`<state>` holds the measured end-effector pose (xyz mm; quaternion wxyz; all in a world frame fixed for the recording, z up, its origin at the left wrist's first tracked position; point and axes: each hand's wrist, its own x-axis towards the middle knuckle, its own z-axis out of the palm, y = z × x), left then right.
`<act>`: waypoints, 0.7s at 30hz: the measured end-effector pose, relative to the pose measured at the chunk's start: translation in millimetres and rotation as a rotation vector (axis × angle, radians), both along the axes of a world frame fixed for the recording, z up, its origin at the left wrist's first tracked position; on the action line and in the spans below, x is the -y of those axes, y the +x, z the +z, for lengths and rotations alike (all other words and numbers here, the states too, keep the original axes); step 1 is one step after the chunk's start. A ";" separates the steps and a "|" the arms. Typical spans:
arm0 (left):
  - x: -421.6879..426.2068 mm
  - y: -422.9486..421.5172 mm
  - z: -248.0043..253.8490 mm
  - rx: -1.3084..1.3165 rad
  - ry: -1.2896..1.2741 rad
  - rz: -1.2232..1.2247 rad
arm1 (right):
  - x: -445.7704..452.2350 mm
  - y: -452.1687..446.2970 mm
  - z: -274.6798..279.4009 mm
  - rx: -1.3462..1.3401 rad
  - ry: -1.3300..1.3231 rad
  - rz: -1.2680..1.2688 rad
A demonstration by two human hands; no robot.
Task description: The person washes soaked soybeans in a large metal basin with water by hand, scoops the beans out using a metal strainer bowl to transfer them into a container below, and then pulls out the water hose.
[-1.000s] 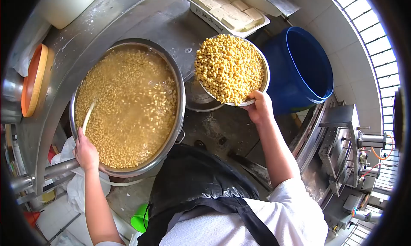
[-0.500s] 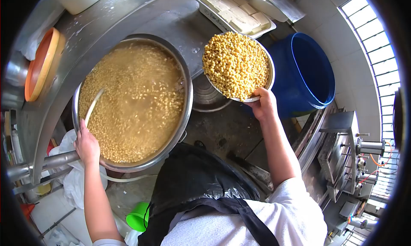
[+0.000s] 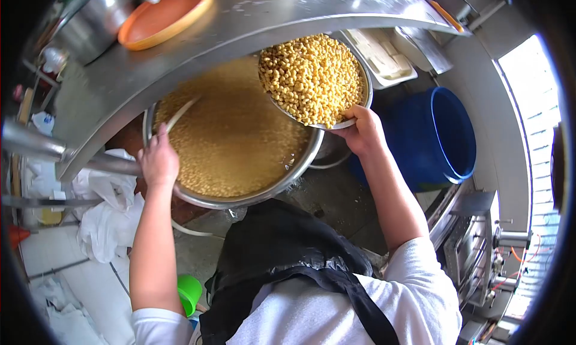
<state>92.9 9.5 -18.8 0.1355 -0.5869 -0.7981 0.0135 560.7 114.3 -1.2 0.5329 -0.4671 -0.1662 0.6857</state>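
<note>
My right hand (image 3: 363, 129) grips the near rim of a metal bowl (image 3: 367, 84) heaped with yellow kernels (image 3: 315, 78). The bowl is held up, partly over the right side of a large metal basin (image 3: 264, 195). Cloudy liquid and many kernels (image 3: 240, 159) fill the basin. At its left rim, my left hand (image 3: 159, 159) is closed on a pale hose (image 3: 182, 112), whose end reaches into the liquid.
A metal shelf (image 3: 240, 18) with an orange lid (image 3: 165, 18) juts over the basin's far side. A blue barrel (image 3: 414, 138) and a white tray (image 3: 390, 66) are at right. Below are white bags (image 3: 111, 219) and a green bucket (image 3: 189, 292).
The view has swung, showing more of the shelf. My right hand has brought the heaped bowl left, so it now overlaps the basin. My left hand keeps hold of the hose.
</note>
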 end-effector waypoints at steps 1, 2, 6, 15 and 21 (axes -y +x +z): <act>-1.7 19.5 3.4 0.016 -0.002 -0.002 | -0.6 7.3 2.5 -0.002 -0.004 0.009; -8.4 26.0 -1.9 0.038 -0.029 -0.007 | -5.7 3.1 -3.7 0.003 -0.033 0.014; -16.6 81.5 0.3 0.057 0.008 -0.026 | -7.7 29.4 -8.2 0.069 0.004 0.194; -27.8 150.4 49.3 0.118 0.059 -0.037 | -5.1 42.2 14.9 0.083 0.008 0.344; -18.2 164.0 47.0 0.098 0.059 -0.042 | -10.5 45.8 -7.9 0.111 -0.005 0.431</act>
